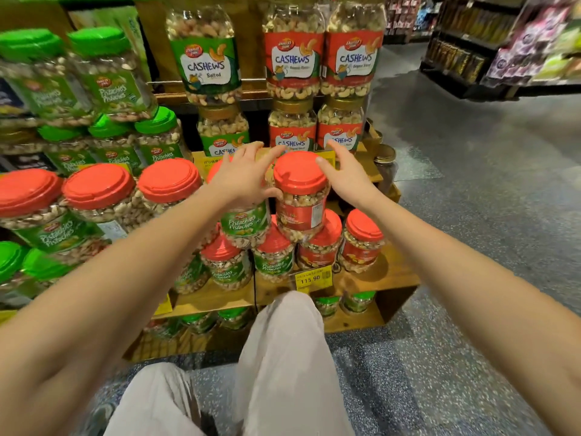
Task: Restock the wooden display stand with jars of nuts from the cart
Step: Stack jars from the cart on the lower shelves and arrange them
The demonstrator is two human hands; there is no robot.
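A nut jar (301, 199) with a red lid and red label sits on top of two red-lidded jars on the wooden display stand (377, 278). My left hand (242, 176) grips its left side, thumb under the lid at the front and fingers reaching behind. My right hand (347, 174) grips the right side, with the thumb on the lid's edge. Beside it, partly under my left hand, stands a pistachio jar (243, 228). Red-lidded jars (361, 243) fill the shelf below. The cart is out of view.
Tall cashew jars (294, 58) stand stacked behind on upper tiers, and green-lidded pistachio jars (110, 77) crowd the left. A yellow price tag (309, 278) hangs on the shelf edge. My legs (283, 357) are close to the stand. The aisle floor (471, 215) and store shelves (471, 51) lie to the right.
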